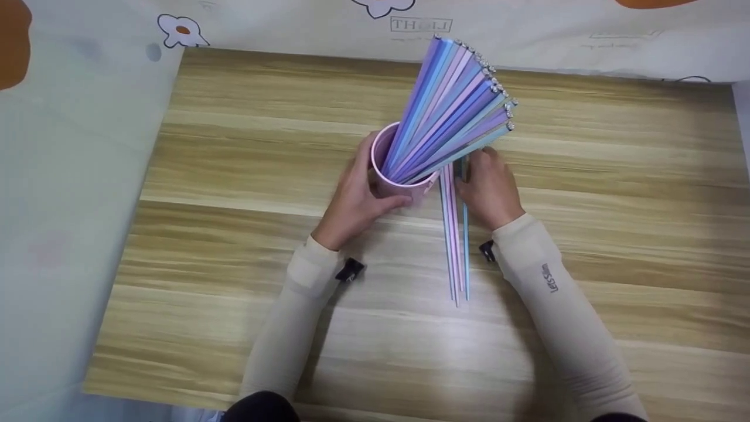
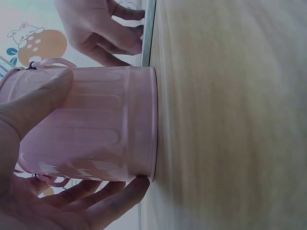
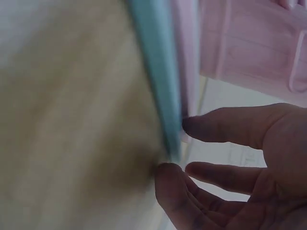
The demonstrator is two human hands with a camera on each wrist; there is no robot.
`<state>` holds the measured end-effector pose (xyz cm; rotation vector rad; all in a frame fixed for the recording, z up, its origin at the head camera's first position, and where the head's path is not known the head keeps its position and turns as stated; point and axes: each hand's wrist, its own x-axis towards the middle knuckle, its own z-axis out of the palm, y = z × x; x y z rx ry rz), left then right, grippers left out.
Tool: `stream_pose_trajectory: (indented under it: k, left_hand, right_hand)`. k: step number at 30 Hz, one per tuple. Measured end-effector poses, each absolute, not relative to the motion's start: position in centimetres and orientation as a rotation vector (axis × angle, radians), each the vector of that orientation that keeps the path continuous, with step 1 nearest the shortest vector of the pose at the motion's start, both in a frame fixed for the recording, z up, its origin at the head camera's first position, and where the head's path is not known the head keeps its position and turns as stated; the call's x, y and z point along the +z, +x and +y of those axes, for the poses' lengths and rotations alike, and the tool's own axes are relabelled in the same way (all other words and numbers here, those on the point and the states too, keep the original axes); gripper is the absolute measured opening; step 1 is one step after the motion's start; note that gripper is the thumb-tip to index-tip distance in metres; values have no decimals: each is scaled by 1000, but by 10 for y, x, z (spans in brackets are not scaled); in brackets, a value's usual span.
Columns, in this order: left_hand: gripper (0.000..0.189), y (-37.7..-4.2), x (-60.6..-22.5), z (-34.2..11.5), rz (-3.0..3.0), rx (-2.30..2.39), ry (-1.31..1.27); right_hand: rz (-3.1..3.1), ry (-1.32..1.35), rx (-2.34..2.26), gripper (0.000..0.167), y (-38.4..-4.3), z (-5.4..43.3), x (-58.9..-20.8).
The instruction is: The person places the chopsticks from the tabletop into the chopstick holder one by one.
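A pink ribbed bucket (image 2: 103,120) with small loop handles stands upright on the table. My left hand (image 1: 354,202) grips it around the side, thumb in front and fingers behind. Out of its mouth fans a bunch of long thin sticks (image 1: 448,111) in purple, blue, pink and teal, with silvery ends pointing away and to the right. Right of the bucket, my right hand (image 1: 491,186) pinches a blue-teal stick (image 3: 160,86) between thumb and fingertip, close to its far end. Beside that one lie some pink and light blue sticks (image 1: 450,234), their far ends hidden beneath the fan.
The wood-grain table (image 1: 234,152) extends to both sides of the hands. A pale sheet (image 1: 293,26) with flower prints and lettering borders its back, and pale material lies along the left edge. Black clips (image 1: 350,269) are at both wrists.
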<state>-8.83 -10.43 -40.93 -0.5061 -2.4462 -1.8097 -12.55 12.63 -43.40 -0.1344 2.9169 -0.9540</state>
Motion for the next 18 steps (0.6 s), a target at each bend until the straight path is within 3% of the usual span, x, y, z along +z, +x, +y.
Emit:
stream_pose_trajectory:
  k: [6,13,18]
  left_hand:
    - [97,-89,-411,-104,-2413,-1854,-523]
    - [98,-90,-417,-105,-2449,-1827,-504]
    - [97,-87,-410,-104,-2453,-1837,-499]
  right_hand:
    - [2980,-197,-902,27,-126,124,-438]
    - [2948,-193,-901,36,-125,126,-437]
    - [2905,-125,-1004,32,-124,130,-436]
